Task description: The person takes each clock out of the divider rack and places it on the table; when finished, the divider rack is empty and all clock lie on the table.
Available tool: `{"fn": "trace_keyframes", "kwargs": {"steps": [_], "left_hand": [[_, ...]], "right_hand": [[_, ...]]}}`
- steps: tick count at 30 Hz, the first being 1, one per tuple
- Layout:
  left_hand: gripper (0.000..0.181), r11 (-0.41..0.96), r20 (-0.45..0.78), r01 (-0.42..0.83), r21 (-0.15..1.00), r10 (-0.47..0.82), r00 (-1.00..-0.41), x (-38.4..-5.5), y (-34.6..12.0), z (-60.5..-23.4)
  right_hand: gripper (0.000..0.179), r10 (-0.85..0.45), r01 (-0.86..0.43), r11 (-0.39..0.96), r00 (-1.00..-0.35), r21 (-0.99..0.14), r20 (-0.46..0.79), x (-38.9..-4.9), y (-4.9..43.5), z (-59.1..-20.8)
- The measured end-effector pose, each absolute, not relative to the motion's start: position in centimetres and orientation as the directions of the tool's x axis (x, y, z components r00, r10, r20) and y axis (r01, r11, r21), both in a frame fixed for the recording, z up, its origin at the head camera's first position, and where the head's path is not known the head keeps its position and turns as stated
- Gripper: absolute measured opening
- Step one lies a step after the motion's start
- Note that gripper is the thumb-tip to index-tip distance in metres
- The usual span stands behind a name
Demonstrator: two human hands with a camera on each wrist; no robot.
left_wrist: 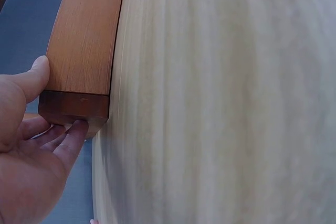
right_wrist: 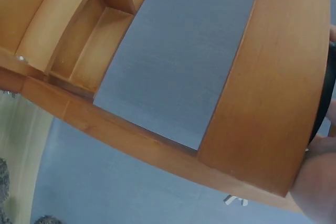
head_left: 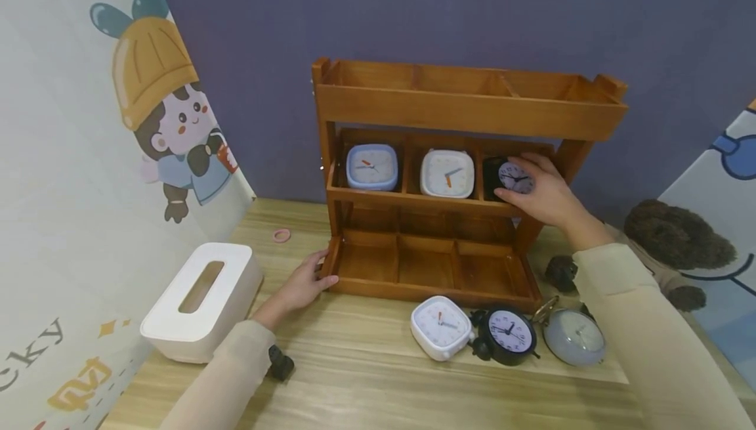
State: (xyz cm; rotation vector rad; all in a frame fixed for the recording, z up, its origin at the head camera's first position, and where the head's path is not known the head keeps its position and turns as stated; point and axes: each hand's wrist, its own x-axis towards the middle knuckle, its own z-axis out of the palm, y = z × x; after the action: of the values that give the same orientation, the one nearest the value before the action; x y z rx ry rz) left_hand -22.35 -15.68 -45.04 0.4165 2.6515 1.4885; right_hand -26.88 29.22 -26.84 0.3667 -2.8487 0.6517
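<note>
A brown wooden shelf [head_left: 472,109] with three tiers of compartments stands on the table. My right hand [head_left: 546,193] grips a black alarm clock [head_left: 515,178] at the right compartment of the middle tier, thumb and fingers on its edges. In the right wrist view only a dark edge of that clock shows. A blue clock [head_left: 372,167] and a white clock [head_left: 447,173] sit in the other two middle compartments. My left hand [head_left: 302,281] holds the shelf's lower left corner, thumb on one side and fingers on the other, as the left wrist view shows.
Before the shelf lie a white clock [head_left: 440,328], a black twin-bell clock [head_left: 506,336] and a grey clock [head_left: 574,337]. A white tissue box [head_left: 236,266] and a pink ring [head_left: 281,236] are at left. A brown fluffy toy [head_left: 679,234] is at right.
</note>
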Motion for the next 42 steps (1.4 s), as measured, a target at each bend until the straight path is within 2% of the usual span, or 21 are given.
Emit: {"fn": "trace_keyframes", "kwargs": {"steps": [13, 22, 34, 42], "left_hand": [[0.064, 0.509, 0.058, 0.192, 0.839, 0.266, -0.962, -22.4, -15.8, -45.0], [0.065, 0.521, 0.051, 0.189, 0.833, 0.267, -0.962, -22.4, -15.8, -45.0], [0.064, 0.533, 0.051, 0.194, 0.823, 0.270, -0.962, -22.4, -15.8, -44.8], [0.064, 0.523, 0.057, 0.197, 0.830, 0.271, -0.961, -22.4, -15.8, -44.8]], "right_hand": [[0.073, -0.188, -0.333, 0.857, -0.912, -0.392, 0.364, -26.6, 29.3, -26.9], [0.067, -0.180, -0.394, 0.831, -0.859, -0.393, 0.480, -25.7, 29.2, -26.1], [0.069, -0.183, -0.375, 0.825, -0.885, -0.423, 0.428, -23.0, 27.9, -24.3], [0.065, -0.208, -0.419, 0.791, -0.869, -0.445, 0.449, -20.7, 26.0, -24.8]]}}
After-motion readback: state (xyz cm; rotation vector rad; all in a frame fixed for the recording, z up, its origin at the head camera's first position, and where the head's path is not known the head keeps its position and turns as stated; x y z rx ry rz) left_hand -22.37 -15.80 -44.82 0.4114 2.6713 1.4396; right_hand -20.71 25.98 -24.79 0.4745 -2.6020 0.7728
